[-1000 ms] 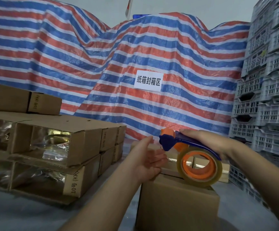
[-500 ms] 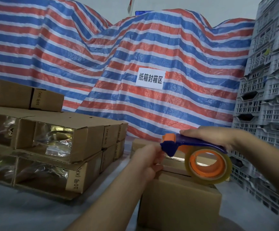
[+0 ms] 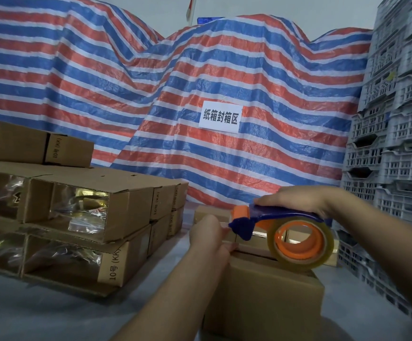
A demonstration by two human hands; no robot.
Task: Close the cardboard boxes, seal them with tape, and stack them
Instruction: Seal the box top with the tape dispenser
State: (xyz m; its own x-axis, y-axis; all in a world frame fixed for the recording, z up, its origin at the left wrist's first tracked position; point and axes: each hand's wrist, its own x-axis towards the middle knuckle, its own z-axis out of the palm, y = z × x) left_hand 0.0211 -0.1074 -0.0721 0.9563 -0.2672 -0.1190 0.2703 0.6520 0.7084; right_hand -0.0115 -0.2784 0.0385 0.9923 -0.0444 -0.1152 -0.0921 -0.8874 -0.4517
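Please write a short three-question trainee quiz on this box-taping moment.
1. True or false: the right hand holds the tape dispenser by its blue handle.
2. Where is the left hand? A) on the crates B) at the near box top edge, by the dispenser's front C) on the white sign
3. What colour is the tape roll's core?

Key: 1 true; 2 B; 3 orange.
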